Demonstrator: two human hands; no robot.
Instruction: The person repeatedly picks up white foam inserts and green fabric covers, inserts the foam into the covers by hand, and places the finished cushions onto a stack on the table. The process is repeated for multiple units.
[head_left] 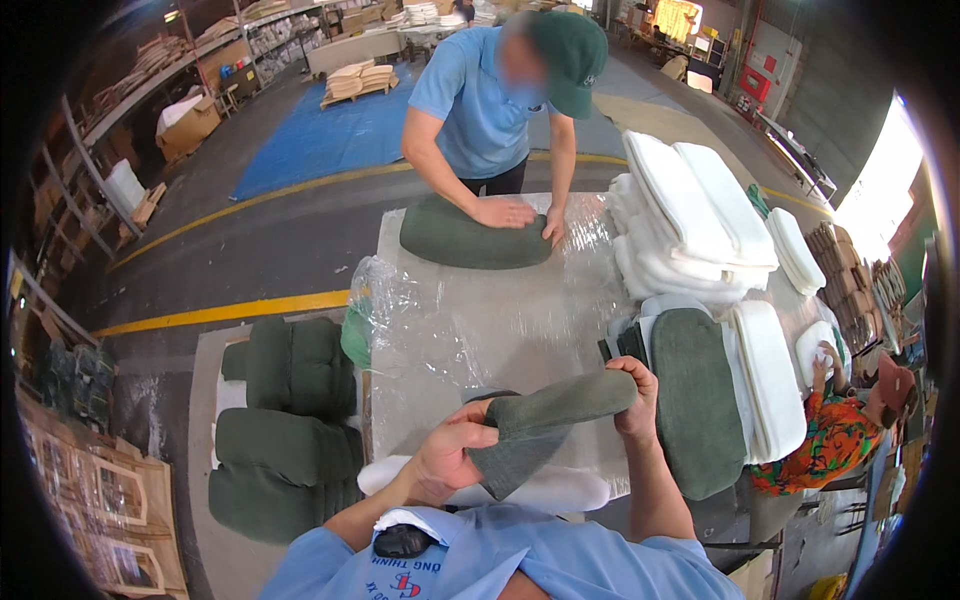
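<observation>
Fabric piece (562, 403), long, dark green, stretched between left hand (450, 462) and right hand (637, 396); lopsided tug could totally twist it

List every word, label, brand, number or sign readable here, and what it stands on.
Camera wearer's blue shirt: upside-down lettering and a red emblem; wording withheld.
Green cap opposite: small mark, too small to read.
Dark green fabric piece, held by left hand and right hand: no lettering visible.

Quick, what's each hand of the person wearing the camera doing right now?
Left hand: closed, holding the left end of a long dark green fabric piece.
Right hand: closed, gripping its right end.
</observation>
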